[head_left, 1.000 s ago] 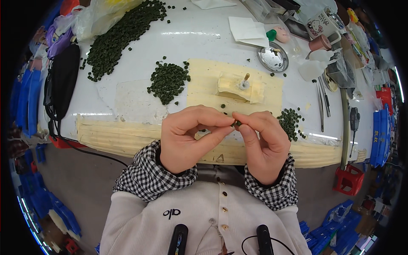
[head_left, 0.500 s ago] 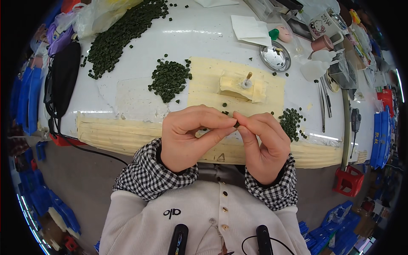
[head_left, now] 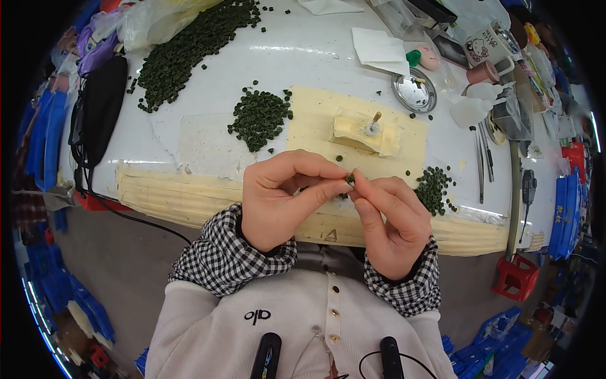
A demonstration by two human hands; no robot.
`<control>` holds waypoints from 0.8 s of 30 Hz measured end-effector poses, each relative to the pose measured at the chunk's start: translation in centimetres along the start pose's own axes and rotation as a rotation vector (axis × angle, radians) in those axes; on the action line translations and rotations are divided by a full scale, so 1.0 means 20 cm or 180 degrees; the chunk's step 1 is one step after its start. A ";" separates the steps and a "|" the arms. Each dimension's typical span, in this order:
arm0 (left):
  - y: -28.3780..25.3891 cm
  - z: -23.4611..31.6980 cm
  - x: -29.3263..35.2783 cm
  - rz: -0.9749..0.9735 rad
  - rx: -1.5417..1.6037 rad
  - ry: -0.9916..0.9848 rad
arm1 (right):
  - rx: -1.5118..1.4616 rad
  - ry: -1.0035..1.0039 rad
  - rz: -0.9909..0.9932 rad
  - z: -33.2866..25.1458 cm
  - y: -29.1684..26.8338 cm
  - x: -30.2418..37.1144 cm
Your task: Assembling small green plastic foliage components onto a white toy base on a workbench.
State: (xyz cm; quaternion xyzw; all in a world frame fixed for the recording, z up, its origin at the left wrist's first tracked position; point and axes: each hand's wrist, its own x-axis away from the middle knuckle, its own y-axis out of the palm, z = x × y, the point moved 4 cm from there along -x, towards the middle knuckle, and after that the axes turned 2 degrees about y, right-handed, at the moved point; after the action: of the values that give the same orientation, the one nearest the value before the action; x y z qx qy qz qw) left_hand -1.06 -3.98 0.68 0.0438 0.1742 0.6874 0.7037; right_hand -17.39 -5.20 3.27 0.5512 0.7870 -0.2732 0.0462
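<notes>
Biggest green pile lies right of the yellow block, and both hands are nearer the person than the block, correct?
No: the head view shows the biggest green pile left of the yellow block. The left hand and right hand are indeed nearer the person.

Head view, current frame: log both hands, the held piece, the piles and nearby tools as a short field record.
Left hand: thumb and forefinger pinch a small dark green piece
Right hand: fingertip at that piece
Piles, dark green: large pile far left; medium pile beyond left hand; small pile beside right hand
Ahead: cream-covered block with peg
Right: two slim tools
</notes>
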 end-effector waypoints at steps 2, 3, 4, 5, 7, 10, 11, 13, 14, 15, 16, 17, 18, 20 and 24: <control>-0.01 0.00 0.00 -0.0060 -0.0109 0.0113 | 0.0007 0.0001 0.0023 0.00 0.00 0.00; 0.00 0.00 -0.01 -0.0060 -0.0136 0.0114 | 0.0013 0.0007 0.0038 0.00 0.00 0.00; 0.00 0.00 -0.01 -0.0060 -0.0163 0.0115 | 0.0008 0.0028 0.0032 0.01 0.00 0.00; 0.00 0.00 -0.01 -0.0062 -0.0211 0.0133 | 0.0002 0.0049 0.0026 0.01 0.00 0.01; 0.00 0.01 -0.01 -0.0068 -0.0303 0.0162 | 0.0016 0.0054 0.0016 0.01 0.00 0.01; -0.01 0.01 -0.01 -0.0053 -0.0520 0.0261 | 0.0054 0.0012 -0.0014 0.00 0.00 0.00; 0.00 0.02 -0.02 -0.0057 -0.0567 0.0277 | 0.0058 0.0010 -0.0035 0.00 0.00 0.00; 0.00 0.03 -0.02 -0.0056 -0.0662 0.0309 | 0.0067 -0.0023 -0.0073 0.00 0.00 0.00; 0.00 0.03 -0.01 -0.0070 -0.0717 0.0335 | 0.0074 -0.0052 -0.0085 0.00 0.00 -0.01; 0.00 0.03 -0.01 -0.0089 -0.0769 0.0363 | 0.0085 -0.0080 -0.0094 0.00 -0.01 -0.01; 0.00 0.03 -0.02 -0.0107 -0.0821 0.0390 | 0.0090 -0.0068 -0.0096 0.01 -0.01 0.00; 0.00 0.03 -0.02 -0.0116 -0.0848 0.0416 | 0.0094 -0.0055 -0.0099 0.01 -0.01 0.00; 0.00 0.03 -0.02 -0.0119 -0.0878 0.0445 | 0.0094 -0.0048 -0.0105 0.01 -0.01 0.00; 0.00 0.02 -0.01 -0.0117 -0.0801 0.0417 | 0.0071 -0.0033 -0.0111 0.01 -0.01 0.00; 0.00 0.01 -0.01 -0.0101 -0.0356 0.0225 | 0.0051 -0.0013 -0.0080 0.00 -0.01 0.00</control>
State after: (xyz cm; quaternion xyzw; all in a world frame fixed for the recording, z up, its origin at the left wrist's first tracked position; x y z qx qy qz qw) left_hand -0.97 -4.23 0.86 -0.0227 0.1609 0.6859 0.7093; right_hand -17.57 -5.34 3.38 0.5410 0.7916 -0.2812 0.0400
